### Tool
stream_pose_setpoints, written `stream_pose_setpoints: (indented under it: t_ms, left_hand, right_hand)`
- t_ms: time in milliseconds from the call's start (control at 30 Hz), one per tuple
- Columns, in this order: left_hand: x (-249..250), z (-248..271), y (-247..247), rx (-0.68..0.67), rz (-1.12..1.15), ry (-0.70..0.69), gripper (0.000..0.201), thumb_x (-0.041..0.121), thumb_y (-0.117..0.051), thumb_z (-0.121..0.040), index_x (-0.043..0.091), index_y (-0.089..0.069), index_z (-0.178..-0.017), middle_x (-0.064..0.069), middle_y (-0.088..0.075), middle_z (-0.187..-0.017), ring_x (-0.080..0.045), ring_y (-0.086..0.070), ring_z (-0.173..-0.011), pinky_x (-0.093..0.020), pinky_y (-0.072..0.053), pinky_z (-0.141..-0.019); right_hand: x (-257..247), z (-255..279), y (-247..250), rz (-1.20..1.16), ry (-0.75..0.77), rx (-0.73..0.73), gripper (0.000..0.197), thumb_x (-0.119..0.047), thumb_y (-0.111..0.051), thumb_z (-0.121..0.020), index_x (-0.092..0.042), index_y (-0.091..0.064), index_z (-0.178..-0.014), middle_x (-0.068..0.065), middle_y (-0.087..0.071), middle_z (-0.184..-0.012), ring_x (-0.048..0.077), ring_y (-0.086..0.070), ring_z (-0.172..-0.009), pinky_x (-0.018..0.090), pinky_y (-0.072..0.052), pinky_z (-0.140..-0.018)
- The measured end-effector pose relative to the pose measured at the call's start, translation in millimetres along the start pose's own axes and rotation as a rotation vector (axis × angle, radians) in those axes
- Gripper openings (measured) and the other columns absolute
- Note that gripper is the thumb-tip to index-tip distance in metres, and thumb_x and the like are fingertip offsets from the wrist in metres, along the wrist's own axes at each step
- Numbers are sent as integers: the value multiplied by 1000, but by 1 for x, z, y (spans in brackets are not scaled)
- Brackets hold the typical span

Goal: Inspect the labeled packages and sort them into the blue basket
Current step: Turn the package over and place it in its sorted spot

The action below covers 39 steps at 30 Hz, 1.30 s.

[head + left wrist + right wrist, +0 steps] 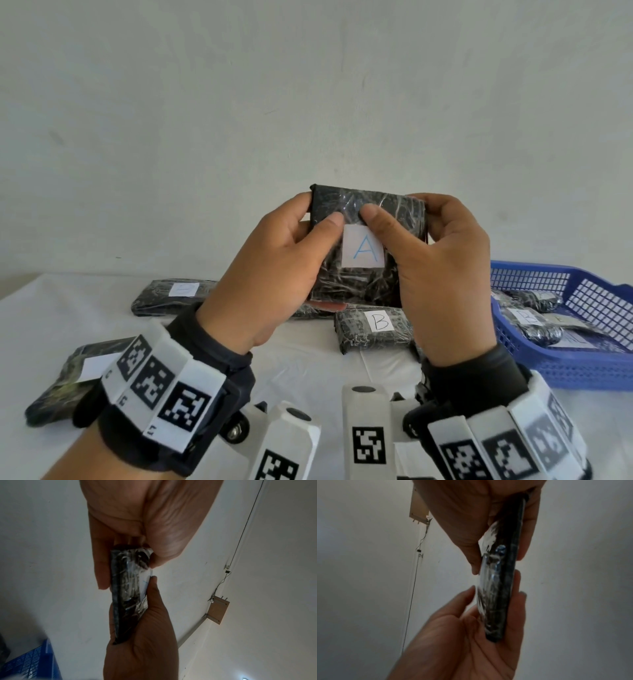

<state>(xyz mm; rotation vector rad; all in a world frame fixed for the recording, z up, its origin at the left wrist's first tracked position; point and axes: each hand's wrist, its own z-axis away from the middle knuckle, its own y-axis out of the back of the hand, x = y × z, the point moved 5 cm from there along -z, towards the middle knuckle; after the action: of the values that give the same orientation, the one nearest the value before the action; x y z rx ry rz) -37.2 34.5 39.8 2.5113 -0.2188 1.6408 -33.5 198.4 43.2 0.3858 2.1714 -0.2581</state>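
Observation:
I hold a black plastic-wrapped package point(356, 287) upright in front of the wall, its white label with a blue "A" point(363, 251) facing me. My left hand point(301, 236) grips its left edge, thumb on the front and fingers behind. On the opposite edge my right hand point(435, 240) grips the same way. The left wrist view shows the package point(130, 591) edge-on between my left hand point(137, 520) and right hand point(145, 649). The right wrist view has the package point(501, 588) edge-on too. The blue basket point(582, 363) stands at the right.
The basket holds several wrapped packages point(529, 317). On the white table lie a package labelled "B" point(376, 329) under my hands, another package point(171, 296) at the back left and a third package point(68, 380) at the front left. A white wall rises behind.

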Motion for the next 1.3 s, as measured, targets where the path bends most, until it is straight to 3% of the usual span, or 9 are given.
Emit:
stream_pose_setpoints:
  t_ms: [267,500,633,767,900,1000,1100,1200,1300]
  left_hand:
    - [0,0,0,-2,40,3,24,21,-50,-109,24,-69,-123,-5,-78,-96,-23,-78,-83,-45,-64,-62]
    - [3,1,2,81,63,-32,29,20,-55,-106,32,-62,-132,-6,-80,-98,-23,-79,-85,-43,-64,-63]
    - [2,-1,3,99,5,-81,52,21,-58,-106,27,-45,-156,0,-79,-109,-22,-77,-102,-51,-63,-83]
    - [2,-2,3,99,20,-75,60,25,-66,-101,26,-44,-157,5,-78,-115,-18,-75,-108,-52,-61,-90]
    - [4,-2,4,102,42,-91,45,19,-57,-106,27,-52,-150,6,-80,-106,-17,-76,-105,-53,-60,-94]
    - [5,-1,4,96,51,-89,34,14,-53,-107,33,-61,-133,6,-80,-96,-13,-77,-93,-39,-65,-76]
    - [5,-1,3,67,60,-83,35,12,-52,-107,30,-60,-137,0,-80,-106,-18,-77,-99,-36,-64,-75]
    - [5,-1,-1,56,38,-88,58,18,-59,-103,27,-41,-158,2,-77,-120,-19,-75,-110,-40,-62,-91]
    - [6,1,-6,21,29,-101,55,19,-57,-106,29,-42,-157,0,-77,-121,-20,-74,-112,-48,-58,-100]
  right_hand:
    - [-3,4,0,46,15,-4,82,-70,-87,-58,-32,-51,-121,7,-68,-109,35,-72,-99,55,-62,-79]
    - [-1,0,6,-30,57,94,50,-53,-86,-74,-31,-59,-110,1,-69,-113,29,-71,-108,55,-59,-91]
    - [-3,-1,8,-70,86,99,23,-25,-80,-92,-22,-66,-110,1,-72,-108,17,-72,-103,37,-60,-88]
    - [-4,-1,8,-96,103,120,15,-17,-75,-96,-19,-70,-110,-1,-72,-104,7,-69,-96,18,-55,-82]
    - [-6,0,8,-122,92,124,25,-17,-73,-98,-14,-74,-123,-5,-77,-108,-1,-71,-85,14,-56,-77]
    - [-7,2,6,-135,63,115,35,-20,-72,-98,-13,-71,-133,-7,-78,-115,2,-75,-92,18,-59,-85]
    - [-8,3,4,-122,56,107,41,-23,-73,-97,-13,-69,-137,-13,-79,-108,17,-74,-84,17,-59,-80]
    - [-9,6,3,-155,60,127,51,-27,-81,-90,-13,-67,-138,-7,-78,-115,10,-76,-86,24,-62,-77]
    - [-11,8,4,-97,104,163,57,-34,-87,-85,-16,-68,-136,-8,-75,-120,12,-76,-104,38,-63,-90]
